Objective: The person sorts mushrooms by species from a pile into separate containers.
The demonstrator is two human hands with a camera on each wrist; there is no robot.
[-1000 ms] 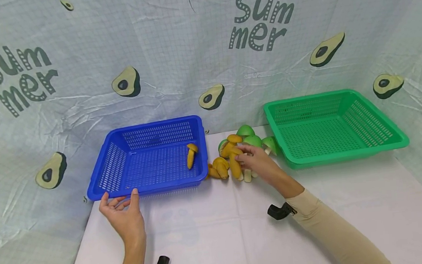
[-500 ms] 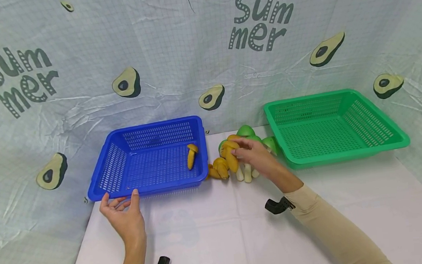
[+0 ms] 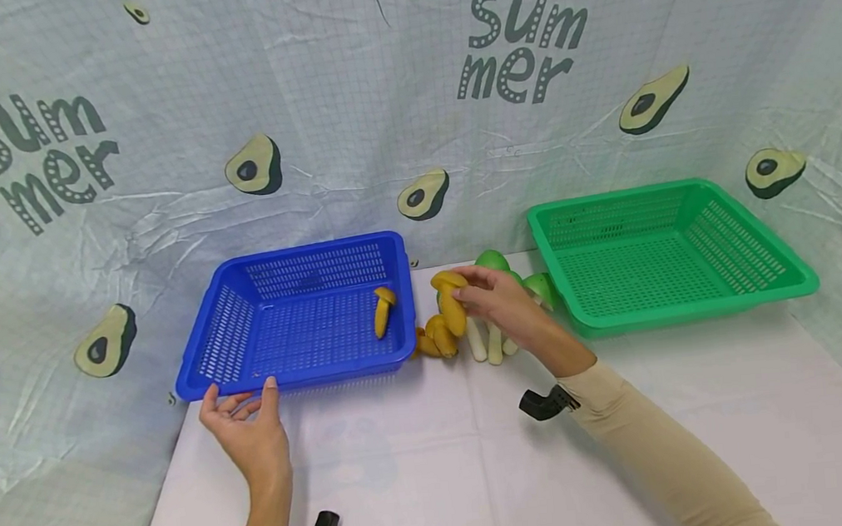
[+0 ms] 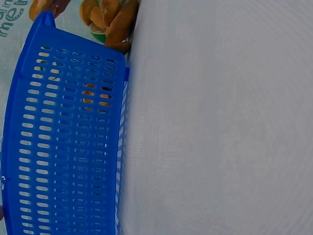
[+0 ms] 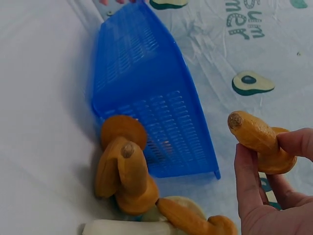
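My right hand (image 3: 508,310) pinches a yellow-brown toy mushroom (image 3: 454,312) between thumb and fingers, raised above the pile. In the right wrist view this mushroom's stem end points toward the camera. The blue basket (image 3: 326,376) stands at left, with one yellow mushroom (image 3: 381,316) lying inside near its right wall. At that basket's front rim rests my left hand (image 3: 250,437), thumb and index tip touching it, spread apart. Several yellow mushrooms (image 5: 132,171) lie by the basket's right side. Green-capped mushrooms (image 3: 492,261) with pale stems lie partly hidden behind my right hand.
A green basket (image 3: 681,312) stands at the right of the white-covered table (image 3: 425,480). Behind everything hangs a pale curtain (image 3: 346,94) printed with avocados and lettering. The mushroom pile fills the gap between the two baskets.
My right hand has lifted the yellow mushroom off the pile and carried it slightly left toward the blue basket, uncovering pale stems. My left hand stays at the rim.
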